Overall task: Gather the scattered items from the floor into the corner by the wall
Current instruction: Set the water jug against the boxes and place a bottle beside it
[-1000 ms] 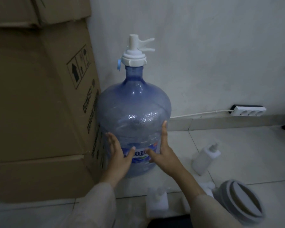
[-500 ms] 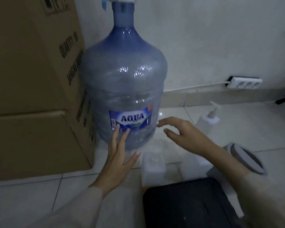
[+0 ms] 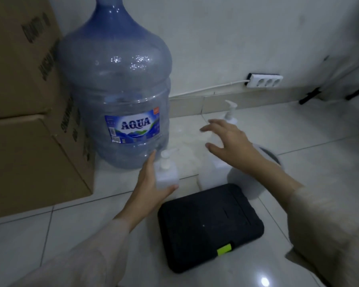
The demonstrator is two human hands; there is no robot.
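The left hand (image 3: 153, 184) is cupping a small pump bottle (image 3: 166, 175) on the floor (image 3: 319, 154) beside the jug (image 3: 114, 90). The right hand (image 3: 228, 139) is hovering spread above, perhaps, another blurred bottle (image 3: 210, 172).

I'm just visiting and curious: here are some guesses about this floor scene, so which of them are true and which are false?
1. The left hand holds a small white pump bottle. True.
2. The big blue water jug lies tipped on its side. False: it stands upright beside the cardboard boxes, near the wall.
3. The right hand grips the black case. False: its fingers are spread, holding nothing, above the floor near another pump bottle.
4. A white power strip lies along the base of the wall. True.
5. The black case has a yellow-green latch. True.
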